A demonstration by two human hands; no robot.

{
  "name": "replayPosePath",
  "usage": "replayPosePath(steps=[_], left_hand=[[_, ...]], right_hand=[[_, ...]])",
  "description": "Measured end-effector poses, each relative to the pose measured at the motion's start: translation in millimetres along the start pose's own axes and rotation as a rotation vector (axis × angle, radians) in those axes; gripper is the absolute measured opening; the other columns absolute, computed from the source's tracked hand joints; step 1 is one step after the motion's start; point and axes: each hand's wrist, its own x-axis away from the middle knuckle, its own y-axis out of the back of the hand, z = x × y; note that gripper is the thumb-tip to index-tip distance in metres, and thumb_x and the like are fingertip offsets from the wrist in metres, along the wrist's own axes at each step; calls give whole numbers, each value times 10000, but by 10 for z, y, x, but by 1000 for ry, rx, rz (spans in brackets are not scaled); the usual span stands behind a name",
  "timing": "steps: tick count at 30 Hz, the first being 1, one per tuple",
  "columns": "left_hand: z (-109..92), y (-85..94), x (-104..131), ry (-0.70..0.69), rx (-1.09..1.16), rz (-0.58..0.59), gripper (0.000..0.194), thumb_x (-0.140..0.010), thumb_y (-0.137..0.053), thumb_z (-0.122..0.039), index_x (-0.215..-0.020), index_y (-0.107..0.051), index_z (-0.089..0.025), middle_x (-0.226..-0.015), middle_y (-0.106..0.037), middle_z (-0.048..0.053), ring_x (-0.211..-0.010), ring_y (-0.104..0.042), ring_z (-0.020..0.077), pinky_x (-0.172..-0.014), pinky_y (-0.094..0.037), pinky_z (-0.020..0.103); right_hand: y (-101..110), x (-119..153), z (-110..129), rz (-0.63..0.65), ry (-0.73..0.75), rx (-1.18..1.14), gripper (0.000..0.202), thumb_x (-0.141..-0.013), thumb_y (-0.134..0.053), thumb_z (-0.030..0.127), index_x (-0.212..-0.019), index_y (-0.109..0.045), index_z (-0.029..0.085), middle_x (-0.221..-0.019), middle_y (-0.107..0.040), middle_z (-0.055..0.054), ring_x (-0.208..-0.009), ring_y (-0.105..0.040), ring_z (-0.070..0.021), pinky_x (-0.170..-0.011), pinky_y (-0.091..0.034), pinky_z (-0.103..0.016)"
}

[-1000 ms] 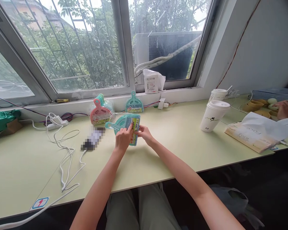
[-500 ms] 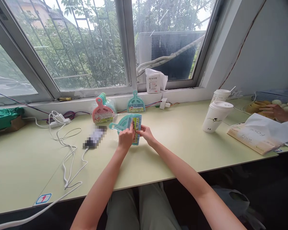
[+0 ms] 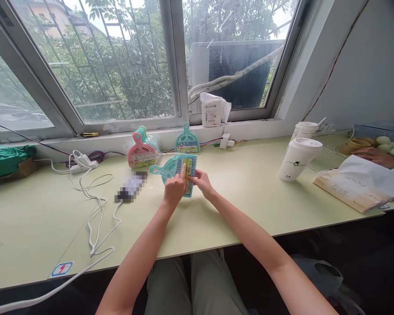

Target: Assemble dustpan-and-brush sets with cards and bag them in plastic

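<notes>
A teal mini dustpan and brush set (image 3: pixel 169 169) with a yellow-green label is held just over the table, turned so its handle points left and its brush edge right. My left hand (image 3: pixel 175 188) is closed at its near side, with the index finger stretched along the label. My right hand (image 3: pixel 202 181) pinches the bristle edge from the right. Behind stand another teal dustpan set (image 3: pixel 186 141) against the wall and, farther left, a plastic-wrapped row of several sets with a pink dustpan (image 3: pixel 140 153) in front.
A phone (image 3: pixel 130 187), blurred out, lies left of my hands on a white cable. A power strip (image 3: pixel 83 166) is at the back left. On the right are two paper cups (image 3: pixel 297 162) and a tissue pack (image 3: pixel 351 188). Part of another person's hand (image 3: pixel 377 155) shows at far right.
The view has shifted slightly. Both hands keep hold of the dustpan and brush set, which is tilted a little differently; my left index finger still lies on the label.
</notes>
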Motion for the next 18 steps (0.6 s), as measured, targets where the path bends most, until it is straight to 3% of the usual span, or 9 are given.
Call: replayPosePath(steps=[7,9,11,14,15,16,18], left_hand=[[-43,-19,42,-231,173,6,482,-946,-330,-185,-1405,-457,-259,-942,-599,99,-863,-602,205,-810,-455,312],[-66,-26,53,-208,310,-73,447,-951,-376,-244,-1392,-447,-244,-1061,-595,113,-1000,-586,226,-891,-447,345],[-76,-13,47,-52,448,-288,498,-937,-445,-330,-1415,-373,-210,-1274,-508,155,-1211,-483,256,-1007,-393,398],[-38,15,-9,347,679,-642,783,-859,-583,-433,-1474,-165,-188,-1521,-194,199,-1413,-227,282,-1116,-273,457],[-14,16,-38,450,808,-668,854,-837,-610,-453,-1483,-111,-199,-1546,-131,195,-1426,-205,282,-1121,-270,461],[9,8,-66,508,975,-618,879,-828,-617,-474,-1485,-94,-213,-1554,-130,187,-1420,-233,282,-1112,-291,460],[33,-35,-112,518,1346,-355,811,-832,-592,-515,-1468,-184,-220,-1510,-289,174,-1357,-369,283,-1069,-363,449]], right_hand=[[2,20,51,-85,4,-58,365,-645,-751,375,-937,-662,174,-959,-712,-69,-863,-657,-213,-673,-556,-306],[17,20,64,-124,8,-119,368,-645,-762,370,-937,-652,175,-969,-712,-77,-868,-663,-220,-713,-565,-336],[38,16,77,-162,13,-198,380,-638,-783,355,-940,-638,176,-999,-707,-85,-888,-665,-226,-758,-571,-362],[58,7,87,-193,25,-299,391,-630,-804,336,-935,-619,177,-1044,-696,-91,-920,-666,-236,-809,-574,-391],[58,5,86,-195,26,-319,392,-632,-807,337,-934,-614,178,-1052,-693,-91,-932,-665,-239,-820,-574,-397],[52,5,83,-195,25,-332,392,-634,-808,339,-933,-610,180,-1054,-691,-91,-942,-664,-242,-827,-574,-402],[33,8,73,-188,21,-341,399,-637,-810,346,-937,-605,182,-1049,-690,-92,-961,-661,-246,-836,-574,-408]])
